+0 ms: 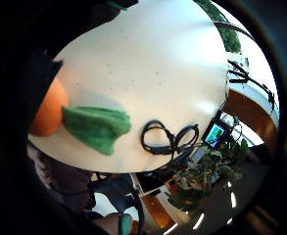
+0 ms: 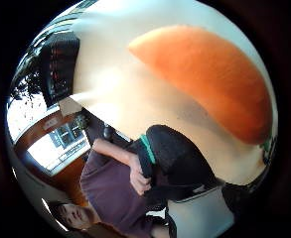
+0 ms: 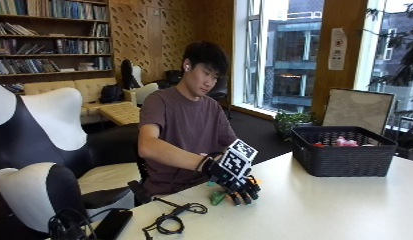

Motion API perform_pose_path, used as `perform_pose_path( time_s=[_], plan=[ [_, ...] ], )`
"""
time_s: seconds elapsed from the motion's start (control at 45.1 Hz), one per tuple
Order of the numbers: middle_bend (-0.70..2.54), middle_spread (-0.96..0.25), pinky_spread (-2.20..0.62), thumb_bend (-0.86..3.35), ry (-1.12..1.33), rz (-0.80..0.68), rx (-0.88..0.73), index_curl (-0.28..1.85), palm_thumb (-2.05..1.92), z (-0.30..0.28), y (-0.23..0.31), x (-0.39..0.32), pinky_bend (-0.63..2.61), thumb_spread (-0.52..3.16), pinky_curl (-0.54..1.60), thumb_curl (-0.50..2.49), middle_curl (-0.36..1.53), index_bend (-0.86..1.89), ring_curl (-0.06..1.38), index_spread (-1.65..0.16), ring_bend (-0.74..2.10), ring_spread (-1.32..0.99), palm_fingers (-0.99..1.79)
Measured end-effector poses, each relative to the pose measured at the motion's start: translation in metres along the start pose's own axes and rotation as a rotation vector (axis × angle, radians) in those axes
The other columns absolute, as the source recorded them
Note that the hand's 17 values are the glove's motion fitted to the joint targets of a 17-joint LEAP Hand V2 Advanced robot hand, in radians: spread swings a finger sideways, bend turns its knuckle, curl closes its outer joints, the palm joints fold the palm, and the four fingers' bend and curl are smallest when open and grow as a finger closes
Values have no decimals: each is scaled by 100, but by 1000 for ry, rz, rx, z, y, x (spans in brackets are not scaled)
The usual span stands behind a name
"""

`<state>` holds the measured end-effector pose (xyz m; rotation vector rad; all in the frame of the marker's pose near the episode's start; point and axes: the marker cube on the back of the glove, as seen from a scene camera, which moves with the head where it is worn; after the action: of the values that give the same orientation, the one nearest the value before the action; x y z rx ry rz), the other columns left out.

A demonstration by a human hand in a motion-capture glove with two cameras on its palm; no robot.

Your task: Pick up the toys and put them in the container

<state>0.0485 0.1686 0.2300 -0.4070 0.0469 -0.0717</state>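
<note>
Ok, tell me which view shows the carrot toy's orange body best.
The right thumb side palm view: the carrot toy fills much of it, its orange body lying on the white table. The little finger side view shows mostly its green top. In the outside view the gloved right hand covers nearly all of it.

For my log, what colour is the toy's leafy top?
Green, clearest in the little finger side palm view.
</note>
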Motion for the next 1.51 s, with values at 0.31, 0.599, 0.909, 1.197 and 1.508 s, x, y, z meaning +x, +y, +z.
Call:
perform_pose_path(
  time_s=[0.31,0.599,0.909,1.197,1.508],
  plan=[
    [45,-11,-24,8,-57,-50,437,15,17,17,-14,-3,87,137,32,28,37,14,42,-21,89,-23,93],
    [89,-26,-37,22,-179,-104,286,30,60,-72,-27,-24,97,109,46,51,62,50,64,-29,120,-37,117],
    [120,-25,-41,15,1,-221,556,55,58,-289,-13,-99,96,74,50,66,79,99,72,-29,132,-40,116],
    [127,-23,-42,13,30,-172,643,67,58,-362,-64,-221,101,55,54,78,84,107,75,-25,138,-40,109],
    [128,-21,-42,10,-84,-487,555,76,59,-344,-112,-356,103,44,56,88,87,106,76,-24,141,-39,106]
  ],
)
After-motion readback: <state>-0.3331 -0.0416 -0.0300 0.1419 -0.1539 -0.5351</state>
